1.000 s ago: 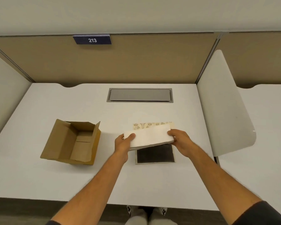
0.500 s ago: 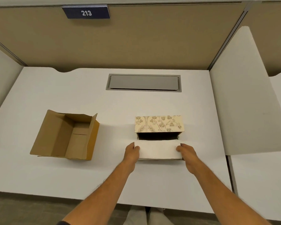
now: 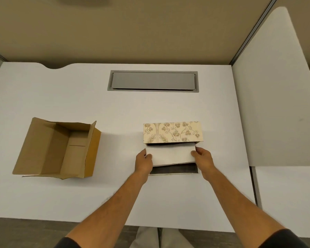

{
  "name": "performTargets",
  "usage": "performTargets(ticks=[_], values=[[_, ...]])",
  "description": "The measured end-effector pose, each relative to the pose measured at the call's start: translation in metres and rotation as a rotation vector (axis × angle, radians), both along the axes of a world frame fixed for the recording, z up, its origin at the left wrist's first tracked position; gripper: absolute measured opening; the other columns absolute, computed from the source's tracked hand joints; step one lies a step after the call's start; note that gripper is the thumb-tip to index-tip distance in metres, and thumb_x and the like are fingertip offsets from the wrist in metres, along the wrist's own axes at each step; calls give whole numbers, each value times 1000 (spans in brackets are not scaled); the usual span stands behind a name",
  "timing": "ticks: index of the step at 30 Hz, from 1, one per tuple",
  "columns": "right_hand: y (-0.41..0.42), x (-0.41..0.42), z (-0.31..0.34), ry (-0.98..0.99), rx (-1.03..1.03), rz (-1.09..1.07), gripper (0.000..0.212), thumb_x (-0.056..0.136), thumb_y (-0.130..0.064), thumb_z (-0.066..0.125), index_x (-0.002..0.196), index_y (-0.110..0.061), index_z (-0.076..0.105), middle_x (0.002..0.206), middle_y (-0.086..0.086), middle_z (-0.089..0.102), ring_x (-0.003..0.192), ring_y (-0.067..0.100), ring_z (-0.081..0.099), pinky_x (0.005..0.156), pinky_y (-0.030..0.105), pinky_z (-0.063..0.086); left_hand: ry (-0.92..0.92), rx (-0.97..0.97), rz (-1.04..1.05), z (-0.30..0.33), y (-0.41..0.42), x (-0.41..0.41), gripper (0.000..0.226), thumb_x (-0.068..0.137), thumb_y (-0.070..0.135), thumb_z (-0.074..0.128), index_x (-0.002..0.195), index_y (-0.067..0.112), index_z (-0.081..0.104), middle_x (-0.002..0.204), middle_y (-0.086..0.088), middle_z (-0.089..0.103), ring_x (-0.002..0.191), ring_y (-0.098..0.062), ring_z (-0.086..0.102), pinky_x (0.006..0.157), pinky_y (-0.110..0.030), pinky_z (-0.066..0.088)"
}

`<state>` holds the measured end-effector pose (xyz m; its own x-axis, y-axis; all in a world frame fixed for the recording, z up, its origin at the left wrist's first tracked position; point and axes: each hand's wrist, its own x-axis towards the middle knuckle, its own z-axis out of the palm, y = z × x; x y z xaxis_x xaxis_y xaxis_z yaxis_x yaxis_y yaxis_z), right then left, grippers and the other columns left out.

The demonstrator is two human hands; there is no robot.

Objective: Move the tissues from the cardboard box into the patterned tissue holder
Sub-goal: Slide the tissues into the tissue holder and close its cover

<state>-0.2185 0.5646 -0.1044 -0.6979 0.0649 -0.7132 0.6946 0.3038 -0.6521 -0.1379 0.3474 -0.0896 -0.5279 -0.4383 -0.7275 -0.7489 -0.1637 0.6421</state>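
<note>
Head view: your hands (image 3: 174, 161) pinch the tissue stack (image 3: 171, 155) at its ends, half-entering the patterned tissue holder (image 3: 171, 132); next, level and seat it.

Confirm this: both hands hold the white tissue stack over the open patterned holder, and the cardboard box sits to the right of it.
One detail is wrong. In the head view the cardboard box sits left of the patterned holder, not right. Both the left hand and right hand do hold the tissue stack over it.

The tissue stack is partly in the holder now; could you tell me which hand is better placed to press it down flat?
Probably the left hand. The tissue stack sits tilted in the patterned holder, its left end nearer the person. The right hand can steady the other end.
</note>
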Motion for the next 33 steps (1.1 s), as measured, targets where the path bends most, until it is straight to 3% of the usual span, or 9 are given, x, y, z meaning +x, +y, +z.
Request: performTargets(ticks=[8, 15, 19, 21, 24, 26, 28, 30, 33], values=[[2, 10, -11, 0, 72, -65, 32, 96, -21, 61, 126, -12, 66, 112, 6, 70, 106, 28, 63, 95, 47, 54, -35, -122, -6, -4, -2, -5, 48, 102, 11, 54, 149, 9, 44, 151, -7, 49, 137, -28, 46, 113, -36, 34], [5, 12, -14, -13, 91, -78, 24, 93, -26, 63, 113, -15, 70, 101, -1, 68, 97, 22, 61, 85, 37, 52, -23, -165, -46, -4, -2, -5, 46, 101, 11, 57, 146, 7, 47, 146, -7, 54, 131, -25, 52, 104, -25, 36], [4, 13, -15, -4, 96, -76, 23, 94, -27, 62, 114, -17, 67, 98, -5, 65, 97, 21, 59, 84, 35, 48, -5, -178, -89, -4, -1, -5, 43, 101, 12, 55, 144, 9, 52, 140, -5, 59, 126, -26, 56, 105, -28, 40], [5, 11, -12, -14, 93, -56, 26, 94, -27, 62, 116, -14, 67, 106, 0, 67, 102, 23, 60, 90, 39, 51, 10, -165, -103, -4, -2, -5, 34, 102, 13, 53, 135, 11, 61, 132, -3, 64, 111, -21, 62, 97, -25, 48], [8, 3, 0, 118, 131, -117, 25, 96, -30, 59, 114, -16, 68, 112, 3, 68, 104, 22, 62, 89, 36, 51, 46, -183, -33, 4, -3, -6, 28, 105, 14, 45, 96, 31, 64, 119, 0, 62, 82, -5, 58, 71, -13, 46], [8, -8, 16, 259, 142, -214, 18, 97, -30, 54, 104, -21, 68, 107, 2, 70, 99, 20, 63, 82, 30, 48, 78, -208, 60, 10, -7, -6, 32, 106, 16, 39, 119, 24, 67, 131, -3, 61, 106, -13, 62, 93, -23, 49], [7, -22, 32, 343, 132, -241, 17, 97, -31, 52, 92, -25, 68, 99, -1, 72, 90, 15, 64, 73, 25, 48, 131, -213, 120, 19, -11, -10, 38, 106, 17, 39, 138, 13, 58, 137, -2, 60, 123, -18, 56, 107, -29, 40], [4, -36, 45, 404, 121, -227, 20, 96, -33, 54, 83, -27, 68, 89, -7, 72, 82, 8, 64, 67, 20, 47, 218, -189, 158, 29, -15, -17, 37, 103, 14, 40, 129, 20, 67, 127, 4, 68, 115, -11, 61, 103, -26, 45], [-1, -53, 56, 446, 140, -140, 20, 95, -29, 58, 78, -29, 70, 86, -12, 73, 73, 0, 65, 59, 11, 46, 300, -176, 176, 43, -21, -31, 44, 99, 16, 47, 80, 43, 76, 88, 24, 75, 84, 7, 68, 71, -10, 52]])
